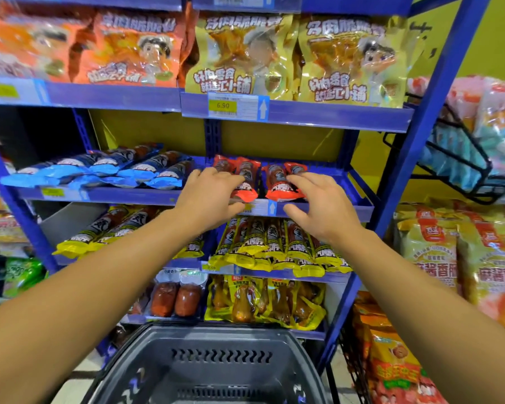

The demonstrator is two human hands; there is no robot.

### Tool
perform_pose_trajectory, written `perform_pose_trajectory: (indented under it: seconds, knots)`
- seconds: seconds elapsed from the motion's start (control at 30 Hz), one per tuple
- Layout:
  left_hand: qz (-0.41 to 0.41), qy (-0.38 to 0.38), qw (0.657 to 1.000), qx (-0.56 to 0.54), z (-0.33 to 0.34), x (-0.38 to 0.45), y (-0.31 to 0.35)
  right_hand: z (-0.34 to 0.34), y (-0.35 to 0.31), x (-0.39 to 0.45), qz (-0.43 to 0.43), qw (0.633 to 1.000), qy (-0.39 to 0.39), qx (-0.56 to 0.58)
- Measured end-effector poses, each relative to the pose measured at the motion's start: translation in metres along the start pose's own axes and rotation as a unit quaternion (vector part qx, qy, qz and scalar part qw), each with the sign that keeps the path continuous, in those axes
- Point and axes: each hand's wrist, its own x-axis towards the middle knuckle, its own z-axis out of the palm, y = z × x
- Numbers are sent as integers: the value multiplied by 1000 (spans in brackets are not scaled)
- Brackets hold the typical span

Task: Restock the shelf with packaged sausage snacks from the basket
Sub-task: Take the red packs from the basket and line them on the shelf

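The left grip [213, 191] lies with loosely bent fingers on the left red sausage packs [247, 182]; the right grip [318, 199] rests the same way on the right red packs [283, 182]. The packs lie on the middle blue shelf [333, 209]. Blue packs [105, 170] sit left, yellow packs [274, 246] below. A grey basket [213, 365] stands underneath.

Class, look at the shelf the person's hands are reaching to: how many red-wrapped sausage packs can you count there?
4 visible: two side by side under the left hand, at and; two by the right hand, at and. The hands may hide more.
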Motion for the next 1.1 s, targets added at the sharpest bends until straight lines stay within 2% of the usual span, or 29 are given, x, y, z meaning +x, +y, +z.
perform_pose_trajectory:
  seconds: [0.27, 0.57, 0.83, 0.97, 1.1]
  knots:
    - [7, 59, 997, -48, 13, 7, 3, 12, -9, 13, -19, 998, 8, -54]
    - [1, 98, 993, -70, 23, 1, 1, 23, -4, 3, -30, 995, 91, -31]
    - [-14, 58, 996, -71, 14, -2, 1, 21, -13, 4, -7, 998, 56, -27]
    - [-33, 86, 994, -56, 0, -8, -14, 13, -9, 1, -5, 998, 54, -17]
    - [-82, 32, 994, -65, 3, -19, -18, 13, 2, -9, 40, 997, 61, 16]
